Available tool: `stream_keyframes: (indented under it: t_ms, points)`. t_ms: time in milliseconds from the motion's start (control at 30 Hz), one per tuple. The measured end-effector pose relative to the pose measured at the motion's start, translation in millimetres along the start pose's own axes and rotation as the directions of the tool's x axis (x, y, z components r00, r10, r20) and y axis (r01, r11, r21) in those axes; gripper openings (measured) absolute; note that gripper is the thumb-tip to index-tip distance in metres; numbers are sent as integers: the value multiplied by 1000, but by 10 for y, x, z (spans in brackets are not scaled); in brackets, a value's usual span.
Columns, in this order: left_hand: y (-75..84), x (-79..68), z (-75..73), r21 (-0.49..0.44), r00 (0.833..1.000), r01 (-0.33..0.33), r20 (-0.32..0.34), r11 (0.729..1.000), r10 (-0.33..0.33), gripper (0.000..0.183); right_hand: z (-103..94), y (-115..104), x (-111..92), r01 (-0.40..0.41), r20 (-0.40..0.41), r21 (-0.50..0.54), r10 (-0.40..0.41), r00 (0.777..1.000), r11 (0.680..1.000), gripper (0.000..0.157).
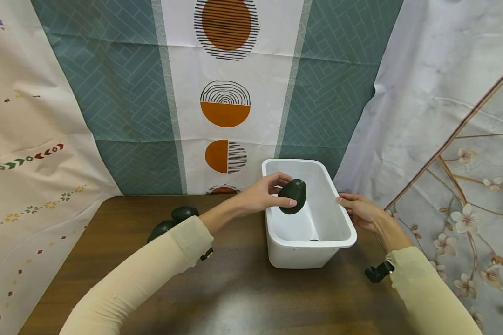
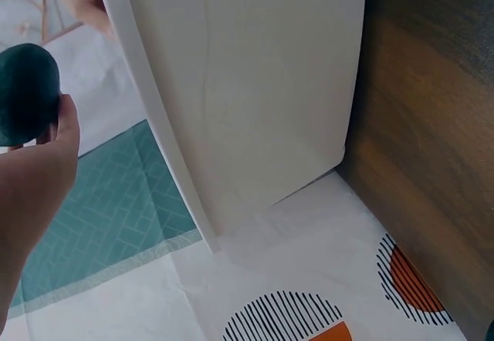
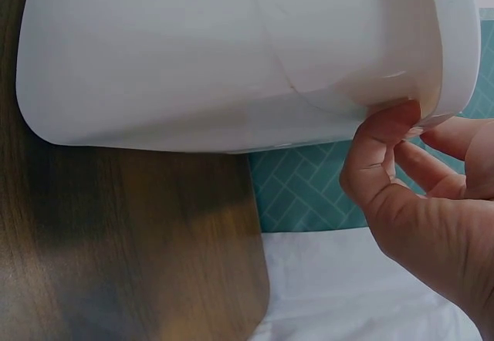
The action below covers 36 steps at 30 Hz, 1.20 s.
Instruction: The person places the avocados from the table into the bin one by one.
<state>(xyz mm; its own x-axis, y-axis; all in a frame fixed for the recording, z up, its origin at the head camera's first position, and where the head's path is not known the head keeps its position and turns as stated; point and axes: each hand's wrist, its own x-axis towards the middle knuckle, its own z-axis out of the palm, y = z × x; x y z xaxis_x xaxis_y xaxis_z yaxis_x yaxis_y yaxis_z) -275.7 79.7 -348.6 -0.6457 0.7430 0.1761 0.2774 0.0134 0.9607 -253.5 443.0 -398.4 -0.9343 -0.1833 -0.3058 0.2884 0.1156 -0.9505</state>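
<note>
A dark green avocado [image 1: 294, 197] is gripped in my left hand [image 1: 268, 193], over the left rim of a white plastic bin [image 1: 306, 244]. The left wrist view shows the same avocado [image 2: 28, 94] between fingers and thumb, beside the bin's wall [image 2: 262, 86]. With curled fingers and thumb, my right hand [image 1: 360, 211] pinches the bin's right rim; the right wrist view shows this hand [image 3: 424, 194] close up. A small dark piece [image 1: 314, 240] peeks over the bin's near rim from inside, mostly hidden. Two more avocados [image 1: 184, 213] lie on the table behind my left forearm.
The bin stands on a brown wooden table [image 1: 234, 298], near its back edge. Behind it hangs a patterned curtain [image 1: 226, 70] in teal and white. A floral cloth [image 1: 461, 223] hangs close on the right, and another printed cloth [image 1: 33, 186] on the left.
</note>
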Motion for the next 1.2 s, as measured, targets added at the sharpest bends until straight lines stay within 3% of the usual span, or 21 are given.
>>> stream_keyframes:
  t_ms: [600,900,1200]
  points:
    - [-42,5,17,23,1000,-2,4,1000,2,55,-10,29,0,4,9,-2,-4,1000,1000,55]
    - [-67,-8,5,-14,1000,3,19,1000,-3,58,-3,22,0,18,5,-3,-18,1000,1000,54]
    - [-32,-45,-54,49,1000,11,13,999,-12,60,0,30,5,16,6,9,-16,1000,1000,54]
